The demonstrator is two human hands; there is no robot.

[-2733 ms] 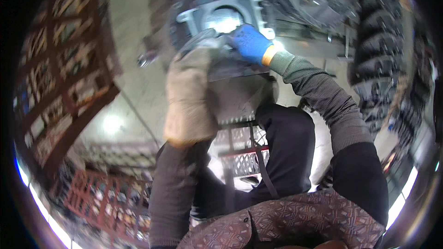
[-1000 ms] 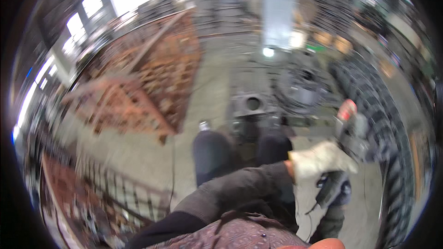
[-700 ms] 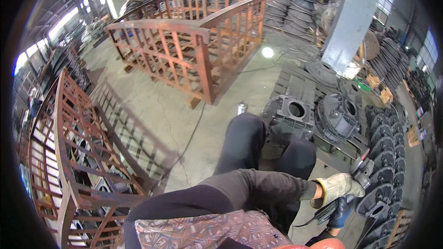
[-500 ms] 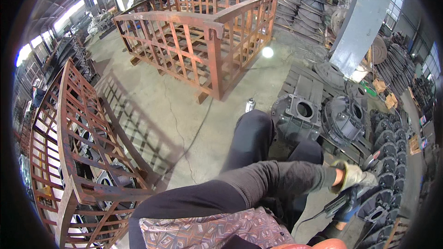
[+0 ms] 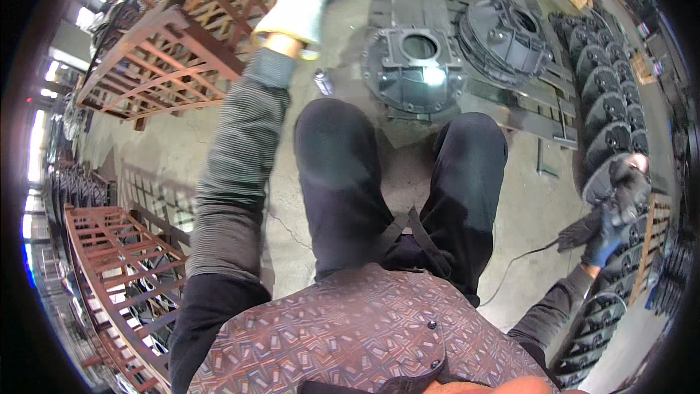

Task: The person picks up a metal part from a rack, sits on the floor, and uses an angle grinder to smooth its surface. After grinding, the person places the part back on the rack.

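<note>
My left hand (image 5: 305,1), in a pale work glove, reaches up to the top edge of the view, near the corner of a rust-red metal crate. Glare washes it out, so how its fingers lie does not show. Out to the right, my right hand (image 5: 612,228), in a dark glove with blue at the wrist, grips a black angle grinder (image 5: 577,233) with a trailing cord. Its front end is blurred over a row of dark castings. Beyond my knees, a dark round cast housing (image 5: 412,76) with a bright spot lies on a pallet.
A second round housing (image 5: 503,40) lies beside the first on the slatted pallet (image 5: 536,111). Dark castings (image 5: 604,102) stand in rows along the right. Rust-red crates (image 5: 164,66) occupy the left. A small metal can (image 5: 323,82) stands by my left knee. The grinder's cord (image 5: 514,259) crosses the floor.
My left hand has left the grinder and swung up and left across my body. The right hand keeps the grinder, now farther right. The view has tilted down and turned.
</note>
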